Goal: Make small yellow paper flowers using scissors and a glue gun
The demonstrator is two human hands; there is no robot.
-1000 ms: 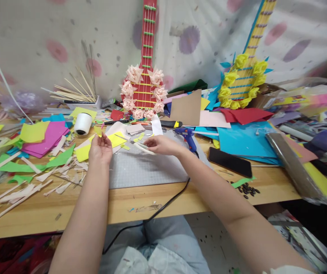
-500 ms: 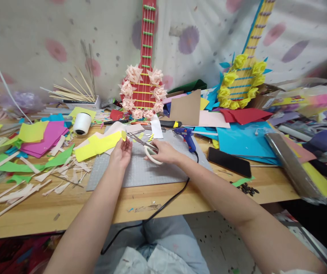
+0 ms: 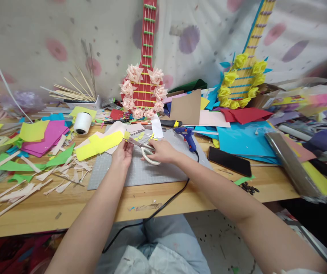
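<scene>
My right hand (image 3: 161,150) grips white-handled scissors (image 3: 144,149) over a grey cutting mat (image 3: 149,171), blades pointing left. My left hand (image 3: 122,154) pinches a small yellow paper piece (image 3: 126,135) right at the blade tips. A larger yellow paper sheet (image 3: 99,144) lies just left of that hand on the mat's corner.
A blue glue gun (image 3: 188,136) with a black cord lies right of my hands, beside a black phone (image 3: 229,161). Paper scraps and strips (image 3: 37,179) litter the left side. A white roll (image 3: 82,123), skewers, and two decorated paper guitars (image 3: 143,87) stand behind.
My right hand picked up the scissors from the mat. My left hand moved right with the yellow piece and met the blades. The mat shifted slightly left.
</scene>
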